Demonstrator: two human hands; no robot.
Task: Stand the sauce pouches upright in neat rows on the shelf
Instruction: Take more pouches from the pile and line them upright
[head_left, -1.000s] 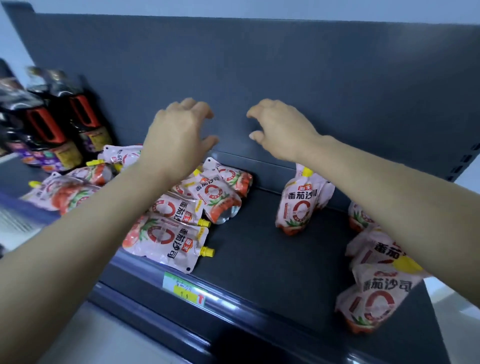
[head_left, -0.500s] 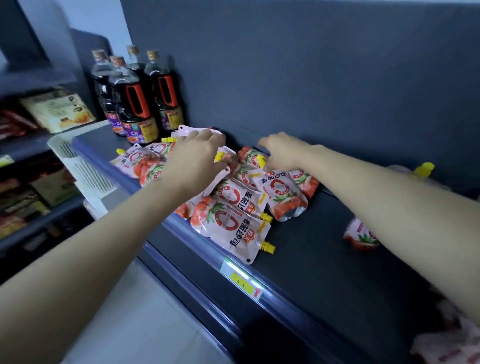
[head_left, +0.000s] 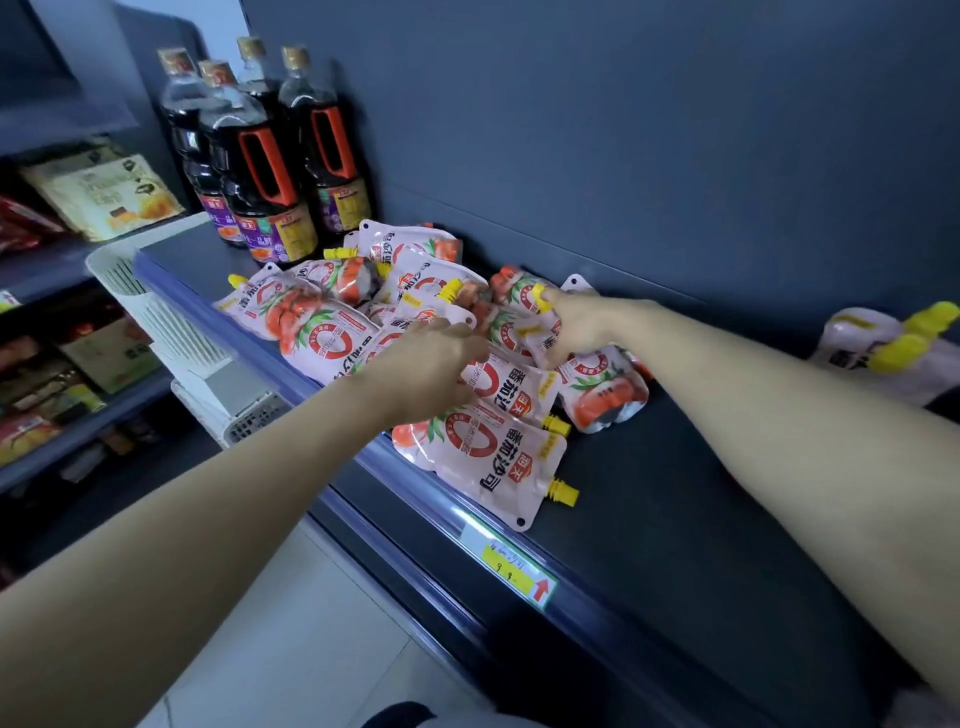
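Note:
Several pink-and-red sauce pouches with yellow caps lie flat in a loose pile (head_left: 332, 306) on the dark shelf (head_left: 675, 493). My left hand (head_left: 426, 364) rests on the pile's middle, fingers curled over a pouch (head_left: 498, 384). My right hand (head_left: 576, 327) reaches into the back of the pile, fingers closed around a pouch (head_left: 535, 338) near its yellow cap. One pouch (head_left: 488, 452) lies flat by the front edge. At the far right, upright pouches (head_left: 878, 338) stand against the back wall.
Dark soy sauce bottles (head_left: 270, 156) with red handles stand at the shelf's left end, just behind the pile. A yellow price tag (head_left: 519, 571) sits on the front rail. A white basket (head_left: 171, 312) and other stocked shelves (head_left: 78, 234) lie to the left.
My head has turned left, from the upright pouches to the pile. Both hands have come down from the air onto the pile, and the right has closed on a pouch.

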